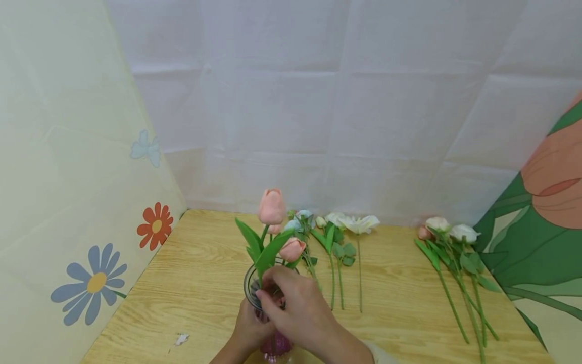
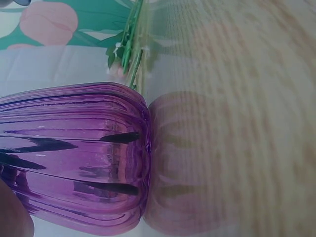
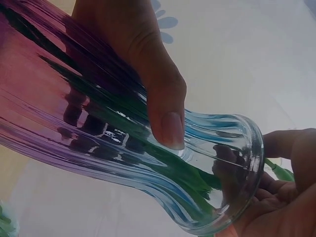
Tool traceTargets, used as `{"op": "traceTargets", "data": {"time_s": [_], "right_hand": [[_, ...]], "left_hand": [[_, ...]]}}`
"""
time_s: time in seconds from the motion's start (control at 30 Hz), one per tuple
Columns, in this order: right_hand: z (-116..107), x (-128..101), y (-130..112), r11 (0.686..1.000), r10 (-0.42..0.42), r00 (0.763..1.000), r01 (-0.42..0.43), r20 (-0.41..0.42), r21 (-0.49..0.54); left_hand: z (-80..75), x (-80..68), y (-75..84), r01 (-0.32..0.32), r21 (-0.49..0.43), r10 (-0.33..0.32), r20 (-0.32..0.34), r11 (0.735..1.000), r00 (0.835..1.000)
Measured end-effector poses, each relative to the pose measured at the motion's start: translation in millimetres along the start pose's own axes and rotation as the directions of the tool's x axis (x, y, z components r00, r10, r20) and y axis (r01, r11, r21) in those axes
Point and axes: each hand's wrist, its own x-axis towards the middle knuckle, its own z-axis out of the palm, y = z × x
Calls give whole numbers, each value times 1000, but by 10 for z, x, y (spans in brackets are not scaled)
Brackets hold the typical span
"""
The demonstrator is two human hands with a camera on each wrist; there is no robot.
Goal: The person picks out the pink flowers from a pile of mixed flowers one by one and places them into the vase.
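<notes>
A person works at a wood-grain desk (image 1: 204,283) with both hands around a ribbed glass vase (image 2: 89,158), purple in its body and clear towards its flared mouth. The vase stands upright on the desk, at the near edge of the head view. The left hand (image 1: 254,323) is wrapped around the vase's neck, its thumb pressed along the glass. The right hand (image 1: 302,303) is at the mouth, its thumb and fingers curled; they seem to pinch a green stem (image 3: 279,170), though the rim and knuckles partly hide it.

Three pink tulips show above the mouth: a tall one (image 1: 272,207), a lower one (image 1: 292,249) leaning right, and one mostly hidden behind. Green shapes show through the neck.

The arranging looks partly done. Other flowers lie loose on the desk: just beyond and right of the vase, a group with blue blooms (image 1: 303,217) and a wide white flower (image 1: 359,223); well apart at the far right, a bunch with white blooms (image 1: 464,232) and a pink bud (image 1: 425,232). If all belong in the vase, much is left.

No brand, label or writing can be read anywhere.
</notes>
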Motion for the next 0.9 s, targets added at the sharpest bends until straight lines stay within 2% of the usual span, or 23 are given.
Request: {"op": "traceTargets", "data": {"time_s": [0.13, 0.37, 0.6, 0.8, 0.9], "right_hand": [[3, 1, 3, 1000, -5, 1000, 5, 3, -15], [8, 3, 2, 1000, -5, 1000, 5, 8, -28], [12, 3, 7, 1000, 0, 1000, 1, 4, -17], [10, 1, 18, 1000, -3, 1000, 3, 11, -18], [8, 2, 21, 1000, -8, 1000, 9, 12, -26]], "left_hand": [[-7, -1, -12, -10, -3, 10, 6, 1000, 1000], [-9, 2, -33, -87, 15, 87, 31, 996, 996], [-13, 3, -41, -86, 5, 86, 32, 996, 996], [-16, 14, -71, -183, 43, 181, 45, 982, 983], [-17, 19, -76, -205, 34, 203, 56, 978, 978]]}}
